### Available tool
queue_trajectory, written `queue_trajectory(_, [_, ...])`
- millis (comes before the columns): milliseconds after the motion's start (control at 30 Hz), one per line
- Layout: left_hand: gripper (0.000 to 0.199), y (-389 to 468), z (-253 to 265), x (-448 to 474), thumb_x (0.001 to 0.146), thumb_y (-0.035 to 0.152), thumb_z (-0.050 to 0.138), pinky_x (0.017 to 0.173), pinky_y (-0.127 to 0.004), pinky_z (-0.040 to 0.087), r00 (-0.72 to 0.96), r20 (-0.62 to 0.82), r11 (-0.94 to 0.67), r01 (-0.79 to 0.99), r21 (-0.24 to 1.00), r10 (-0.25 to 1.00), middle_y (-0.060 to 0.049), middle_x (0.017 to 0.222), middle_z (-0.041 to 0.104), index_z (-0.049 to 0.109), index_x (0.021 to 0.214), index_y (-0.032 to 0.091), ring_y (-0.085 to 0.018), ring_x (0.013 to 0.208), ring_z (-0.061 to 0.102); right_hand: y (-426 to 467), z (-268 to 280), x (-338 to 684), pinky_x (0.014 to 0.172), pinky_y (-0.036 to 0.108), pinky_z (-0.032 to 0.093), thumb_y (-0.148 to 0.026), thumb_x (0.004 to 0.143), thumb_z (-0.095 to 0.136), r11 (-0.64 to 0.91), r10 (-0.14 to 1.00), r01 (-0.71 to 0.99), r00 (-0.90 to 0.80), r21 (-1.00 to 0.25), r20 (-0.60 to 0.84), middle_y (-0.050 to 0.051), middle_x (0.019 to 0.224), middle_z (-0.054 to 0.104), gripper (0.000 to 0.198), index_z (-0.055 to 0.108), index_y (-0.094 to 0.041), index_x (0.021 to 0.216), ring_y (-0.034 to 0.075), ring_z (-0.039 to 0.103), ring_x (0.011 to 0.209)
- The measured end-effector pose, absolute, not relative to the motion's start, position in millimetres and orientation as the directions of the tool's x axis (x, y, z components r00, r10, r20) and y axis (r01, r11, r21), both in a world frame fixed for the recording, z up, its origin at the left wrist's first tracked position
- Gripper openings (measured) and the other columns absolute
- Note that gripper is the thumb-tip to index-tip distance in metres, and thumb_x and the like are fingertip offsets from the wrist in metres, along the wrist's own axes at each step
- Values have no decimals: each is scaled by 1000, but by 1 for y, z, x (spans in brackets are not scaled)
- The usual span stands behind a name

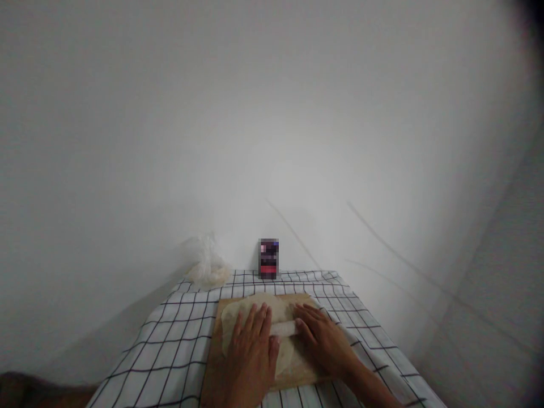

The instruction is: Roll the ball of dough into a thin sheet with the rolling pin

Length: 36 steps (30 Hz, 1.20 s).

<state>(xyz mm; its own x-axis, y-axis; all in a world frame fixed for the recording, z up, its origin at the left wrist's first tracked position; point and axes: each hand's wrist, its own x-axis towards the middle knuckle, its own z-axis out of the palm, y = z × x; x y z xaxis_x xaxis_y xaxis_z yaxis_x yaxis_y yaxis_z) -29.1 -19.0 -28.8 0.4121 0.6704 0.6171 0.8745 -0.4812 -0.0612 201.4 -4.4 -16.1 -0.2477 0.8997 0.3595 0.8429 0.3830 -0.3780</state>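
A thin sheet of pale dough (284,358) is spread over a wooden board (210,368). Across the dough lies a short, light-coloured rolling pin (284,328), visible only between my hands. My left hand (253,351) rests flat over the pin's left part, fingers stretched forward and thumb out to the side. Over its right end lies my right hand (321,337), fingers extended and slightly bent, thumb against the pin. Both palms press from above without wrapping round it. The pin's ends are hidden under my hands.
A white tablecloth with dark checks (165,340) covers the table. At its back left sits a clear plastic bag (209,269) with something pale inside. A blurred dark and red package (268,259) stands against the white wall (272,141) behind.
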Motion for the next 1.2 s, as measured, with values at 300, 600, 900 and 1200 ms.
queue_trajectory(300, [52, -36, -60, -55, 100, 40, 45, 111, -38, 41, 601, 727, -498, 767, -406, 333, 0, 148, 61, 53, 148, 21, -23, 128, 59, -57, -58, 231, 110, 50, 54, -46, 104, 52, 534, 789, 828, -415, -171, 453, 4, 154, 53, 54, 45, -34, 156, 31, 56, 137])
queue_trajectory(600, [50, 1, -34, -37, 104, 37, 42, 108, -49, 50, 447, 636, -499, 859, -110, 629, -10, 152, 57, 53, 148, 15, -29, 136, 57, 28, -10, 194, 125, 61, 24, -49, 109, 31, 355, 906, 911, -280, -211, 318, 6, 163, 41, 53, 48, -26, 154, 30, 30, 154])
queue_trajectory(900, [44, 50, -4, -38, 106, 34, 41, 111, -62, 45, 347, 456, -381, 924, -18, 820, -18, 140, 65, 63, 136, 11, -36, 134, 58, 104, 10, 174, 116, 43, 41, -49, 109, 28, 351, 925, 904, -294, -243, 241, 6, 156, 53, 52, 70, -29, 131, 24, 49, 144])
queue_trajectory(1200, [51, 24, -36, -25, 105, 39, 42, 113, -57, 44, 320, 622, -404, 915, -7, 714, -16, 153, 54, 55, 146, 11, -34, 143, 48, 52, -4, 187, 118, 50, 39, -37, 109, 31, 360, 905, 909, -286, -208, 315, 11, 151, 58, 47, 67, -24, 136, 27, 51, 142])
